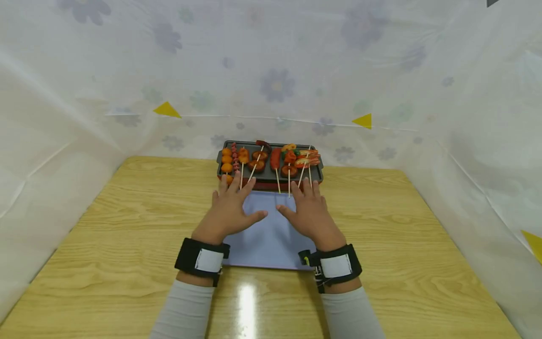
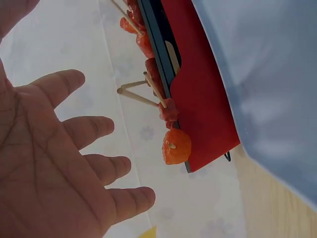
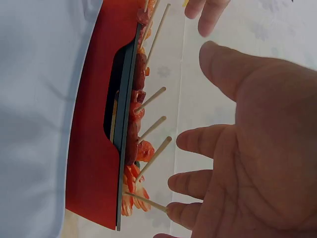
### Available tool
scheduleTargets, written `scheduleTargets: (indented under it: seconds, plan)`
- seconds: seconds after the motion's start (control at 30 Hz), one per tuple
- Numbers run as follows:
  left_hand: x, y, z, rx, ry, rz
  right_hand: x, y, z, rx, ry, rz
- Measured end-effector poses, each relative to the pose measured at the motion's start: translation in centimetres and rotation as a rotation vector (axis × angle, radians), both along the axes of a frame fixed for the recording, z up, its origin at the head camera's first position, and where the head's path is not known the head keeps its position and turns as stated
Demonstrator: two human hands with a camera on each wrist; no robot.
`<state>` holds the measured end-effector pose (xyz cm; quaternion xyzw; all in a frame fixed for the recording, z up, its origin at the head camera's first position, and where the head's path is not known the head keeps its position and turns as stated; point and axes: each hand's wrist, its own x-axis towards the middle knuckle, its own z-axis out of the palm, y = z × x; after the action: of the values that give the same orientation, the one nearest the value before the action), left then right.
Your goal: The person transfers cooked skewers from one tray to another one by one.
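Two bare hands are held out with fingers spread and thumbs apart, the left hand (image 1: pixel 230 209) and the right hand (image 1: pixel 312 212) both gripping nothing. Toy-like food skewers with pale wooden sticks (image 1: pixel 277 181) are laid side by side on a black rectangular grill plate (image 1: pixel 264 176) with a red base (image 3: pixel 91 148), set just beyond the fingertips. Whether a stick is touched by the right fingers cannot be told. The step in hand is judged to be a poised one, with no skewer lifted; for any pick-up, a stick's bare end, jutting past the plate's front edge, would need to be pinched, and neighbouring sticks could easily be knocked.

Nearer the person, a flat, pale blue-violet rectangular tray (image 1: pixel 268 245) is placed below the hands, with no skewer set down on its visible part. Everything is stood on a yellowish wood-grain table (image 1: pixel 423 263), enclosed by whitish, flower-printed sheeting (image 1: pixel 275 47), on which yellow triangles (image 1: pixel 362 121) are seen. Black straps (image 1: pixel 203 257) with white patches are worn at the wrists.
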<state>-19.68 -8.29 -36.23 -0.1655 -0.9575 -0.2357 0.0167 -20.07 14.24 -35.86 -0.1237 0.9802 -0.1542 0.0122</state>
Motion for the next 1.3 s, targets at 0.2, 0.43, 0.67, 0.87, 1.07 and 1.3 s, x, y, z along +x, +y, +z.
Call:
scheduleTargets:
  seconds: [0.2,0.43,0.67,0.87,1.07,1.3]
  plan:
    - [-0.3,-1.0,0.0,0.141,0.051,-0.041,-0.2,0.7,0.2,-0.047,0.078,-0.019]
    - [-0.7,-2.2,0.1,0.272,0.106,0.042,-0.4,1.6,0.3,-0.131,0.072,-0.067]
    - [-0.8,-3.9,-0.3,0.275,0.048,0.131,-0.6,2.4,0.2,-0.192,0.107,-0.094]
    - [-0.7,-5.4,-0.5,0.182,-0.155,0.223,-0.7,2.9,0.3,-0.279,0.17,-0.088]
    - [-1.1,-6.1,-1.6,0.125,-0.352,0.243,-1.1,3.3,0.3,-0.398,0.189,-0.121]
    - [-1.0,-6.0,-2.3,0.074,-0.435,0.231,-1.3,3.9,0.0,-0.465,0.218,-0.191]
